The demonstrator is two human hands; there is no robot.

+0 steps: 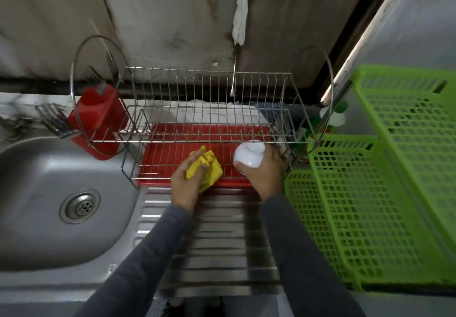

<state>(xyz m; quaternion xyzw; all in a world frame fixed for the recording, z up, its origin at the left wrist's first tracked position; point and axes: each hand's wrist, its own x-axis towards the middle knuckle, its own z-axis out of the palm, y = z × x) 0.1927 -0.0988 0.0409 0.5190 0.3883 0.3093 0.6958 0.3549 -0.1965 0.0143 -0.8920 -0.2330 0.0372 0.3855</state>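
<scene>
Holding a white bowl [248, 155] upside down in the right hand [265, 177], fingers curled round it, just above the lower tier of the wire rack [209, 141] — inverted, likely to drain onto the red tray [158, 166]. Clutching a bunched yellow cloth [206, 166] in the left hand [183, 184] for wiping.

From where I stand, the desk [222, 237] is a ribbed stainless steel drainboard, with a round sink basin [37, 181] sunk into its left part and a drain [80, 205] at the bottom. A red tray [158, 171] lies flat at the back of the ribs, and a wire dish rack [209, 87] stands over it. Green plastic baskets [357, 218] sit along the desk's right edge, just beside the rack.
</scene>
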